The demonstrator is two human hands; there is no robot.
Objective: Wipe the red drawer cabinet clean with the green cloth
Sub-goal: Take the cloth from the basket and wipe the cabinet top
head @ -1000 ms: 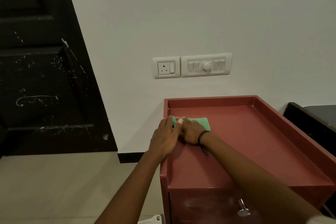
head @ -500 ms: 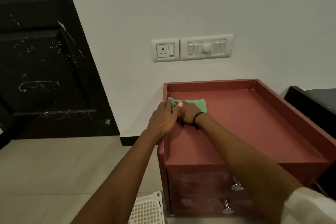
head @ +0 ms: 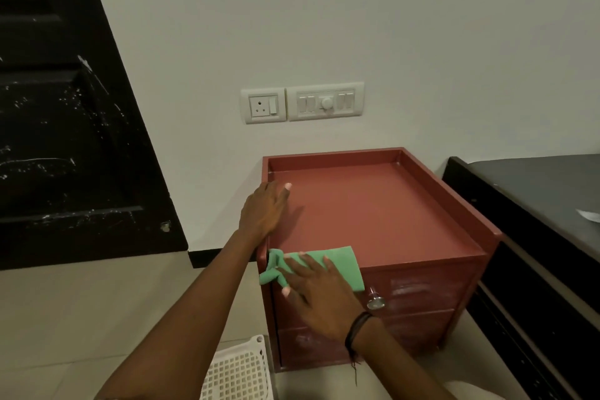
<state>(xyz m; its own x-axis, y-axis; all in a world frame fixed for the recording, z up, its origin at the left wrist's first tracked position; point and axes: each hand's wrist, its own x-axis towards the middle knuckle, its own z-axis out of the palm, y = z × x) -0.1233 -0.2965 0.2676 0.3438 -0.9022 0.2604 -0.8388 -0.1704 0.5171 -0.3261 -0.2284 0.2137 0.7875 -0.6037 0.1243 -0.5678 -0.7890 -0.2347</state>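
Observation:
The red drawer cabinet (head: 373, 204) stands against the white wall, its tray-like top bare. The green cloth (head: 341, 265) hangs over the top's front left edge and onto the upper drawer front. My right hand (head: 318, 295) lies flat on the cloth, fingers spread, pressing it against the drawer front. My left hand (head: 264, 209) rests flat on the left rim of the top, holding nothing. A round metal knob (head: 375, 301) sticks out of the drawer just right of the cloth.
A black door (head: 65, 140) fills the left side. A socket and switch plate (head: 302, 104) sits on the wall above the cabinet. A black table (head: 535, 204) stands close on the right. A white perforated basket (head: 237, 370) sits on the floor at the cabinet's front left.
My right hand has dragged the green cloth from the back left of the top forward, over the front edge onto the drawer face. The left hand has stayed at the left rim. The view tilted down.

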